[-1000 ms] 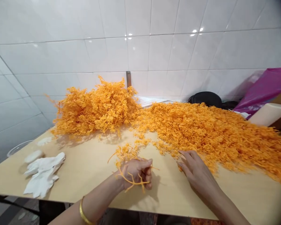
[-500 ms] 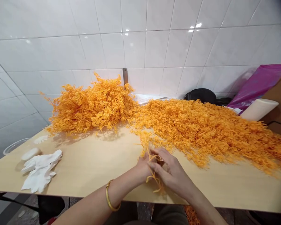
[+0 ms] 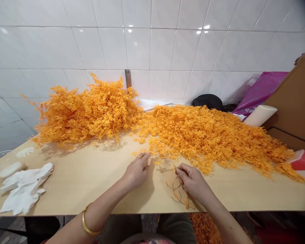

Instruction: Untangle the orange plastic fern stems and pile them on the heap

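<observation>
My left hand (image 3: 136, 170) is closed in a pinch on an orange sprig (image 3: 156, 145), whose feathery top lies at the near edge of the orange heap. A thin stem runs from it to the right. My right hand (image 3: 193, 181) pinches a thin, mostly bare orange twig (image 3: 178, 194), which hangs below the fingertips above the table's front part. The hands are apart, with bare table between them. Beyond them spreads a long heap of orange dried-looking sprigs (image 3: 205, 132). A taller bushy bunch of the same sprigs (image 3: 91, 112) stands at the back left.
White gloves (image 3: 25, 189) and a white oval object (image 3: 12, 169) lie at the table's left. Along the back right are a black pouch (image 3: 207, 101), a purple bag (image 3: 254, 89), a pale roll (image 3: 261, 115) and a cardboard box (image 3: 295, 101). More orange pieces (image 3: 205, 228) lie below the table edge.
My hands were close together around orange stems; now they have separated, the left moving forward and left with a sprig, the right holding a bare twig. The view has shifted to the right.
</observation>
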`<state>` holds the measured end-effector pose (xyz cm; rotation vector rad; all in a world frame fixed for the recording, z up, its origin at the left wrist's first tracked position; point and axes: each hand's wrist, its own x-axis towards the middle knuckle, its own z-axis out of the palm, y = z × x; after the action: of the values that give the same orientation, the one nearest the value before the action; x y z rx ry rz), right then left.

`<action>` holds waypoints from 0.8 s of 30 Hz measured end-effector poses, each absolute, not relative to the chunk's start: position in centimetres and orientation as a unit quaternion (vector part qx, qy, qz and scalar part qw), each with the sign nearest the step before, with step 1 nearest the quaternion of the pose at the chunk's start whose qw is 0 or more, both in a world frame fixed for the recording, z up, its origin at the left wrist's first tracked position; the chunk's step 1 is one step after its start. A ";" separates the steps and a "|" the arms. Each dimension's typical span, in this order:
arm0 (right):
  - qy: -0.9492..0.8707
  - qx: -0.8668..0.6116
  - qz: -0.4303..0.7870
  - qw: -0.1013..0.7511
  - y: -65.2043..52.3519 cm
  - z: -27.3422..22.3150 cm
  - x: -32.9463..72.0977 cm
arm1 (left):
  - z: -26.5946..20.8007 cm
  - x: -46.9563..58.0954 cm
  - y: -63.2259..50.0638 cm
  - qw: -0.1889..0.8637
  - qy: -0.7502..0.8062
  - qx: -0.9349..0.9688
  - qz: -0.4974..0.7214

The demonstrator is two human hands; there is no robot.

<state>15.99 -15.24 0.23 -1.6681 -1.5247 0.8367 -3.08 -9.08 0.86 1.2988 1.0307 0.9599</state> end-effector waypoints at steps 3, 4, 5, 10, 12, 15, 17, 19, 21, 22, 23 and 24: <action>-0.644 -0.692 0.168 0.281 -15.4 0.1 15.8 | 0.9 -2.4 -9.3 0.642 0.449 0.473 0.402; -0.647 -0.705 0.142 0.253 -15.4 0.2 15.6 | 0.9 -2.1 -9.3 0.673 0.451 0.433 0.396; -0.648 -0.716 0.125 0.228 -15.4 0.2 15.4 | 1.0 -1.8 -9.3 0.705 0.447 0.386 0.392; -0.658 -0.730 0.079 0.168 -15.5 0.1 14.8 | 1.3 -0.7 -9.1 0.781 0.404 0.274 0.390; -0.660 -0.728 0.076 0.169 -15.5 0.0 14.9 | 1.2 -0.6 -9.2 0.764 0.414 0.318 0.379; -0.658 -0.730 0.077 0.169 -15.6 0.0 15.2 | 1.2 -0.9 -9.4 0.686 0.448 0.432 0.378; -0.655 -0.733 0.082 0.164 -15.7 0.1 15.3 | 1.4 -1.4 -9.3 0.603 0.465 0.504 0.408; -0.654 -0.733 0.087 0.166 -15.8 0.2 15.3 | 1.6 -1.9 -8.9 0.515 0.474 0.556 0.448; -0.654 -0.729 0.086 0.183 -15.9 0.3 15.3 | 1.7 -2.6 -8.1 0.435 0.478 0.594 0.478; -0.654 -0.726 0.085 0.195 -15.9 0.3 15.3 | 1.6 -2.9 -7.7 0.402 0.479 0.612 0.484; -0.654 -0.721 0.085 0.210 -15.9 0.3 15.3 | 1.5 -3.1 -7.2 0.375 0.481 0.627 0.486; -0.655 -0.716 0.087 0.225 -15.9 0.2 15.3 | 1.4 -3.4 -6.7 0.356 0.482 0.638 0.484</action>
<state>15.35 -15.91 0.23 -1.9758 -1.8057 0.2405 -3.38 -6.74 1.38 1.6475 1.2457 1.2495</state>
